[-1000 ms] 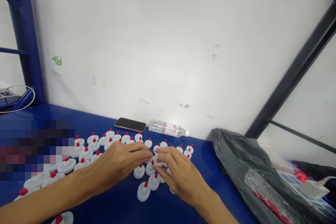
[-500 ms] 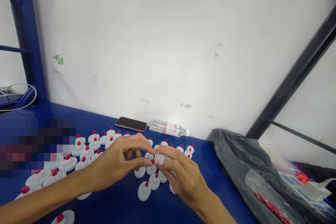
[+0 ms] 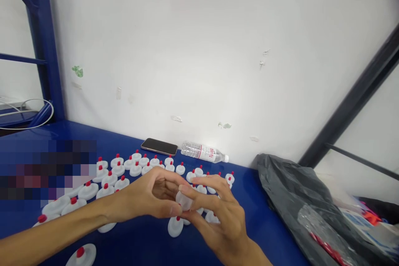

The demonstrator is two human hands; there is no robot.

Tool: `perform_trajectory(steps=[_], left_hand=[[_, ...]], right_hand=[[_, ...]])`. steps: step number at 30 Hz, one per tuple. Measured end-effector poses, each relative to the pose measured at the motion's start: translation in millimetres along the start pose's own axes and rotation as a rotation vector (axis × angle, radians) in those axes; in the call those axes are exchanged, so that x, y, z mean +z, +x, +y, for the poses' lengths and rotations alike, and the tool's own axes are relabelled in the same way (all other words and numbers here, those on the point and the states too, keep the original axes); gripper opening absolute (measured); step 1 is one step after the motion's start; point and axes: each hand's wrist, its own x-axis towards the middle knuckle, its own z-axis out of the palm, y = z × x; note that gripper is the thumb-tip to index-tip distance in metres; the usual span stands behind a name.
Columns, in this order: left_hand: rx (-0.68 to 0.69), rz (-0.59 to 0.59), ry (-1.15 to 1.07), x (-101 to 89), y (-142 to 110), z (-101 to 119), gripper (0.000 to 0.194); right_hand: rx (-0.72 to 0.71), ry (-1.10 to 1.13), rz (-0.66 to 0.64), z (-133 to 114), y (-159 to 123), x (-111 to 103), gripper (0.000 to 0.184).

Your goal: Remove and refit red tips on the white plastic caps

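A white wall (image 3: 199, 50) fills most of the view, above a blue tabletop (image 3: 134, 247). A blue metal post (image 3: 45, 41) stands at the left, and a dark metal post (image 3: 343, 116) slants at the right. A crumpled black plastic bag (image 3: 282, 187) covers the tabletop's right side, with a clear plastic packet (image 3: 319, 228) of red bits lying on it.

The left hand (image 3: 145, 193) is cupped, its thumb tip beside the small piece between the hands; whether it truly grips the piece I cannot tell, as the curled fingers are partly hidden. The right hand (image 3: 222, 212) pinches that piece between thumb and fingers.

Near the wall lie a labelled plastic water bottle (image 3: 204, 151) on its side and, just left of it, a black-screened smartphone (image 3: 159, 146).

White disc-shaped caps with red tips (image 3: 88, 191) stand in groups behind and beside both hands; a lone one sits near the bottom edge, left of centre. The smallest thing told here, the held translucent white piece (image 3: 184, 200), is above the tabletop, between the hands.
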Motion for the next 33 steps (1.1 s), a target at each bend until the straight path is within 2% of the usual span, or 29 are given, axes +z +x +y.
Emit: perform_trajectory(steps=[5,8,13,16,18,20,21,23,26,29,33], left_hand=[[-0.005,0.015,0.029,0.7,-1,-2,0.029],[-0.017,0.032,0.038,3.7,-2,-1,0.028],[-0.06,0.094,0.07,3.3,-1,-3,0.037],[-0.05,0.178,0.142,0.5,2,-1,0.055],[-0.044,0.255,0.194,-1.9,3,1,0.062],[-0.049,0.346,0.244,-4.6,3,2,0.054],[-0.049,0.391,0.266,-6.1,4,2,0.049],[-0.039,0.467,0.297,-9.2,4,1,0.042],[-0.02,0.53,0.318,-12.7,5,-3,0.042],[-0.019,0.538,0.361,-14.6,6,-6,0.042],[0.018,0.524,0.439,-16.1,5,-9,0.065]], right_hand=[[0.023,0.065,-0.004,-4,0,1,0.04],[0.015,0.081,-0.004,-6,1,1,0.041],[0.026,0.016,-0.029,-6,3,0,0.024],[0.087,-0.007,-0.052,0,5,-6,0.012],[0.186,-0.042,-0.045,11,5,-14,0.009],[0.383,-0.104,-0.016,30,2,-24,0.005],[0.506,-0.138,0.0,41,-1,-29,0.011],[0.642,-0.193,0.009,65,-8,-41,0.02],[0.742,-0.243,-0.012,100,-22,-56,0.026],[0.804,-0.246,-0.067,122,-35,-64,0.029],[0.846,-0.239,-0.121,133,-45,-65,0.035]])
